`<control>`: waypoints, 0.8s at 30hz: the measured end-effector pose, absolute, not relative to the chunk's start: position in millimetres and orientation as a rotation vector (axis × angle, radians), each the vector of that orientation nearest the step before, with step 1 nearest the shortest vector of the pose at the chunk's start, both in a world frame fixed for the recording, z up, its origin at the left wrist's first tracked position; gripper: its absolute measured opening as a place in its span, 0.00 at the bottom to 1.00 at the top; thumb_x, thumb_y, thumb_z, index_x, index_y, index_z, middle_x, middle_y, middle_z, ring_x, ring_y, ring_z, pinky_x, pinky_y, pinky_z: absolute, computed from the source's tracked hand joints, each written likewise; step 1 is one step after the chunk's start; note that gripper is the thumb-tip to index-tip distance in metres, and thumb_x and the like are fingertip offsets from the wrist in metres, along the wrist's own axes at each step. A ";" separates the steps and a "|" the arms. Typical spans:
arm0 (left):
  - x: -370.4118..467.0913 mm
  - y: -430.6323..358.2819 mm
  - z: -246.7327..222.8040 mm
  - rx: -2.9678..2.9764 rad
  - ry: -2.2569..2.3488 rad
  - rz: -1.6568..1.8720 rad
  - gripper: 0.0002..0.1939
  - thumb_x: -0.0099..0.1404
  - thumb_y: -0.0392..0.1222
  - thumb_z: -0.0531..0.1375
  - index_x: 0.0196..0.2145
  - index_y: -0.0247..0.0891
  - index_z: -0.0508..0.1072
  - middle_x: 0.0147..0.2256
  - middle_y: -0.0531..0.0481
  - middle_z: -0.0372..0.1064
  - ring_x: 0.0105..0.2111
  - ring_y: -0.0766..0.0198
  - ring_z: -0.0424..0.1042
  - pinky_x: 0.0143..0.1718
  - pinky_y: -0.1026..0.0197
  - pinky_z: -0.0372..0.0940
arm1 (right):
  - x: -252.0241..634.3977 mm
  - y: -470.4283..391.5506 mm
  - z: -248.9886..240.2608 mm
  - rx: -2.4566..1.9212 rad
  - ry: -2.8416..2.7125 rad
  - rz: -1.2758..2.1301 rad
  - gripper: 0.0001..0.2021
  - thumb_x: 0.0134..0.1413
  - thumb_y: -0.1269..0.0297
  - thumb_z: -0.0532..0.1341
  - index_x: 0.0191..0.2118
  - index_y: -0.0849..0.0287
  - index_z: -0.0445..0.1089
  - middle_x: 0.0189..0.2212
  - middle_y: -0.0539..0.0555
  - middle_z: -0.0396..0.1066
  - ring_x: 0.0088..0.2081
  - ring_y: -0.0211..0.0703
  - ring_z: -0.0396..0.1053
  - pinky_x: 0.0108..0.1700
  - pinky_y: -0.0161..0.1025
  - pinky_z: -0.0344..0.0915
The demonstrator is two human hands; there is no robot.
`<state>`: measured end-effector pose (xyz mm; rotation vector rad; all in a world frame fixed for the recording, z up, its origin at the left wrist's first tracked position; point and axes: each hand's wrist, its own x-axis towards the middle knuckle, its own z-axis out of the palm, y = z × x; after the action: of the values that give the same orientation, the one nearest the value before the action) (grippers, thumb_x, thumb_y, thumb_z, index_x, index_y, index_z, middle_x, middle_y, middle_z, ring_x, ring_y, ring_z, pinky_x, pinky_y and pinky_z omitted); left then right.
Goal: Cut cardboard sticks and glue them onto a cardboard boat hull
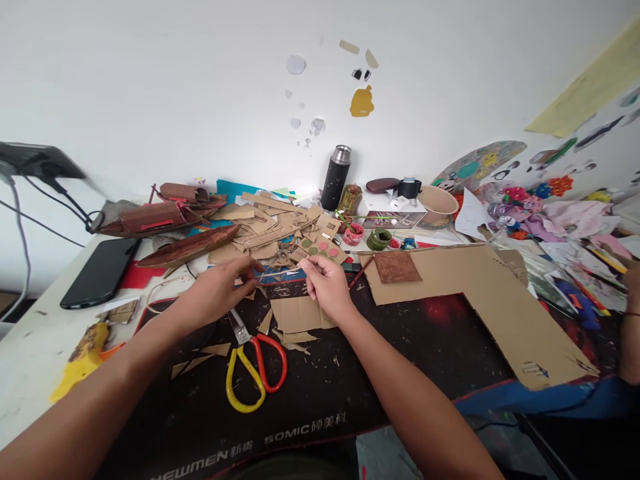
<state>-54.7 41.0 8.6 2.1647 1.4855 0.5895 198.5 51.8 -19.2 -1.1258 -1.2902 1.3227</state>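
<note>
A thin, light strip (280,273) stretches between my two hands above the dark mat (320,373). My left hand (223,287) pinches its left end between thumb and fingers. At its right end, my right hand (327,287) grips it with thumb and forefinger. Scissors (255,367) with one yellow and one red handle lie slightly open below, their blades reaching towards my left hand. A flat cardboard piece (297,315) rests just under my right hand, with small scraps around it.
A heap of cardboard scraps (275,227) lies behind my hands. Brown model boats (145,217) and a black phone (101,272) are at the left. Paint jars (379,239) and a black thermos (336,179) stand behind. Large cardboard (500,287) covers the right. Another person's arm (631,327) shows at the edge.
</note>
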 end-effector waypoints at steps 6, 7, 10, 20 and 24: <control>-65.6 44.9 12.9 2.235 1.555 0.735 0.21 0.69 0.59 0.59 0.49 0.43 0.80 0.53 0.39 0.82 0.58 0.39 0.76 0.62 0.42 0.68 | 201.4 47.9 -25.1 -1.127 -1.222 1.349 0.19 0.60 0.44 0.67 0.37 0.57 0.71 0.13 0.40 0.62 0.13 0.32 0.53 0.17 0.32 0.49; -63.9 44.4 14.7 2.214 1.603 0.757 0.20 0.70 0.58 0.58 0.47 0.43 0.81 0.50 0.40 0.83 0.55 0.40 0.78 0.60 0.43 0.70 | 199.8 47.4 -24.5 -1.122 -1.225 1.357 0.19 0.60 0.44 0.67 0.37 0.57 0.71 0.13 0.40 0.62 0.13 0.32 0.53 0.17 0.32 0.49; -53.1 40.5 20.7 2.163 1.662 0.856 0.18 0.73 0.52 0.53 0.44 0.44 0.81 0.46 0.42 0.83 0.49 0.44 0.80 0.56 0.45 0.72 | 192.9 45.7 -22.0 -1.098 -1.255 1.400 0.19 0.60 0.44 0.67 0.36 0.56 0.72 0.13 0.41 0.62 0.13 0.33 0.54 0.17 0.32 0.51; -17.5 32.4 11.2 1.842 1.293 0.691 0.23 0.74 0.63 0.57 0.49 0.42 0.77 0.32 0.49 0.80 0.33 0.52 0.79 0.38 0.56 0.70 | 167.3 49.3 -15.4 -1.011 -1.373 1.444 0.21 0.63 0.41 0.66 0.36 0.56 0.73 0.14 0.40 0.61 0.14 0.33 0.54 0.18 0.33 0.53; -20.8 38.1 4.6 1.815 1.359 0.736 0.24 0.74 0.63 0.55 0.36 0.41 0.77 0.24 0.53 0.71 0.26 0.58 0.70 0.30 0.60 0.62 | 163.8 58.9 -11.4 -0.993 -1.428 1.387 0.21 0.63 0.41 0.66 0.36 0.56 0.73 0.15 0.41 0.62 0.15 0.33 0.56 0.20 0.33 0.54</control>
<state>-20.8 38.1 4.6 1.8150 1.3587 0.7362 163.8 58.9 -11.4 -0.9927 -1.4282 1.3875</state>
